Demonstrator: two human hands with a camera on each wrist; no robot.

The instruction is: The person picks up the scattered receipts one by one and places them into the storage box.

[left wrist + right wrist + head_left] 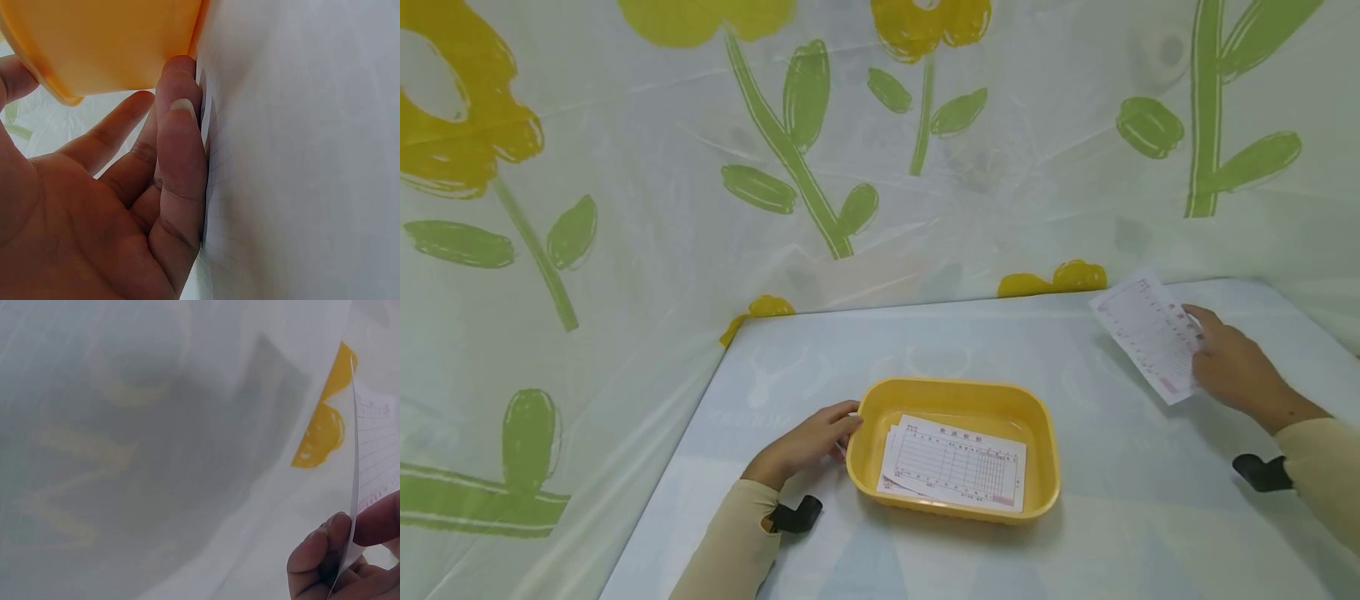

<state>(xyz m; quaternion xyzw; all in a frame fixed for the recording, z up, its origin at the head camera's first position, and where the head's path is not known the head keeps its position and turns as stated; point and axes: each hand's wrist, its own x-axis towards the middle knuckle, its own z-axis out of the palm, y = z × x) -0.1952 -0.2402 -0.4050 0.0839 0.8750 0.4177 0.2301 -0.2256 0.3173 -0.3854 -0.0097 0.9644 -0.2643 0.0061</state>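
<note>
A yellow plastic tray sits on the white table and holds a few printed form sheets. My left hand lies on the table with its fingers against the tray's left wall, the fingers nearly straight. My right hand at the far right pinches one printed slip and holds it above the table. In the right wrist view the slip stands edge-on between thumb and fingers.
The table is covered with a pale cloth. Sheeting printed with yellow flowers and green stems hangs behind and to the left. Black wrist mounts show at both sleeves.
</note>
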